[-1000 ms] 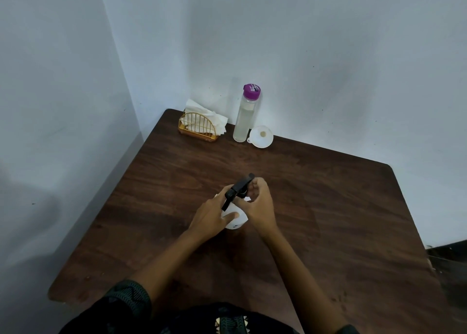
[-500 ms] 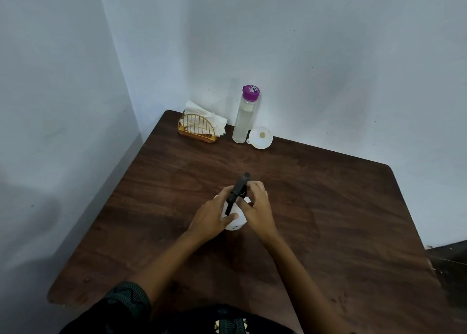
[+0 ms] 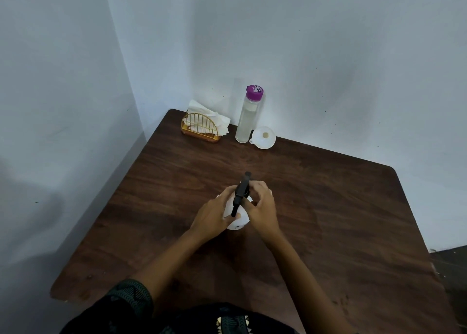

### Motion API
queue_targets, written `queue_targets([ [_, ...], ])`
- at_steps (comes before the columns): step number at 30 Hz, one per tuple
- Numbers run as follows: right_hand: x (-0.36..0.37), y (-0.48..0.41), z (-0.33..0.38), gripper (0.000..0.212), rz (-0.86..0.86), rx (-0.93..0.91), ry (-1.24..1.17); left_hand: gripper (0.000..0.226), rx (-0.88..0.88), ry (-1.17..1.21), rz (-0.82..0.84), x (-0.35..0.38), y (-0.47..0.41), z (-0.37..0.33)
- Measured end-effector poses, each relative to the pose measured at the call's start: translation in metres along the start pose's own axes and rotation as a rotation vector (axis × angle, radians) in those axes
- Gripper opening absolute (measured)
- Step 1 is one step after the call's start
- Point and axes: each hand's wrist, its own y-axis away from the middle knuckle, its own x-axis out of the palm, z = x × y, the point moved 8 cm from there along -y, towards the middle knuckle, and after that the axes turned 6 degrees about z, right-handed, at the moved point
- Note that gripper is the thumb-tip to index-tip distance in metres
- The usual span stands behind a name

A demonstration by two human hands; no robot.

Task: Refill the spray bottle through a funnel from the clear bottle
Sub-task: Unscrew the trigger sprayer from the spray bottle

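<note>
Fingers [image 3: 256, 189] of right hand [image 3: 261, 211] pinching black sprayer head [image 3: 241, 191] to unscrew, left hand [image 3: 214, 217] bracing spray bottle [image 3: 237, 221] beside them.

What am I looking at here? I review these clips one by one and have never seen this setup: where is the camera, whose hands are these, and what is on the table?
There is no machine here. A person wears a wide-angle camera on the head, looking forward and down, so the two arms entering from the bottom are their own.

Both hands are on a white spray bottle standing in the middle of a dark wooden table. The left hand grips its body; the right hand is at the neck beside the black trigger head, which is on the bottle.

At the far edge, by the wall, stand a gold wire napkin holder, a clear bottle with a purple cap, closed, and a white funnel. None of these is being touched.
</note>
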Motion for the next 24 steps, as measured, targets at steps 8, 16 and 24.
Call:
queue_targets([
  [8, 0.000, -0.002, 0.007, 0.016, -0.018, -0.002, 0.025, 0.053, -0.036, 0.017, -0.010, 0.001, 0.001, 0.006],
  [16, -0.021, -0.003, 0.027, 0.014, -0.004, -0.040, -0.027, 0.065, -0.005, 0.015, 0.016, 0.002, 0.000, 0.002],
  [24, -0.045, 0.001, 0.044, 0.018, -0.071, -0.037, -0.189, 0.063, 0.029, 0.012, 0.024, 0.003, -0.001, 0.003],
])
